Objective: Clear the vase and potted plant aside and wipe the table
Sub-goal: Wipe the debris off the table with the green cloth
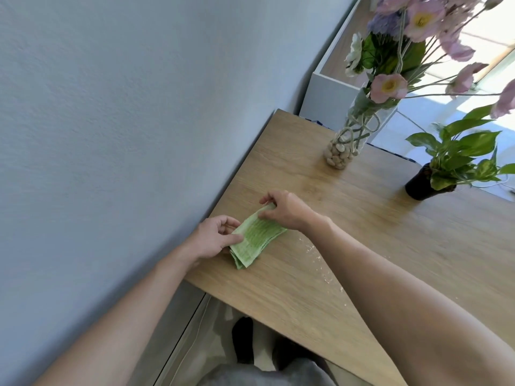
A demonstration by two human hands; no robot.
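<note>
A folded green cloth (255, 239) lies on the wooden table (362, 218) near the wall-side edge. My left hand (214, 238) pinches its near left end. My right hand (287, 208) pinches its far end, fingers curled over the fold. Further back stands a clear glass vase (349, 140) with pebbles in its base and pink and white flowers (415, 32) above. To the right, a potted plant (423, 185) in a black pot with green leaves sits close to the table's far edge. Both stand well apart from my hands.
A blue-grey wall (111, 107) runs along the table's left side. Pale crumbs (320, 263) are scattered on the wood by my right forearm. A white cabinet (328, 98) stands behind the table, with bright floor beyond. Below the near edge is the floor and my clothing.
</note>
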